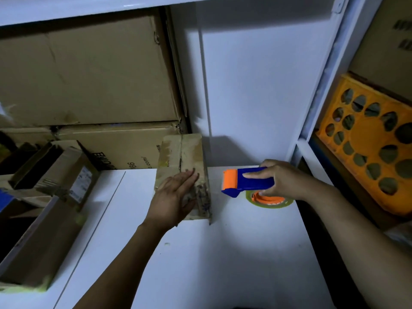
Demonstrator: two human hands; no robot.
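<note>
Cardboard box [171, 157], surface's [223, 253] back edge: your left hand [172, 197] pins it, fingers straight; right hand [281, 179] curled round tape dispenser [247, 181]. Approach seam [181, 152] squarely.

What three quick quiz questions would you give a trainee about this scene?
1. True or false: the left hand lies flat on the small cardboard box.
2. Which tool does the right hand grip? A scissors, B tape dispenser, C marker.
3. What colour is the crate at the far right?
Key: 1 true; 2 B; 3 orange.
</note>
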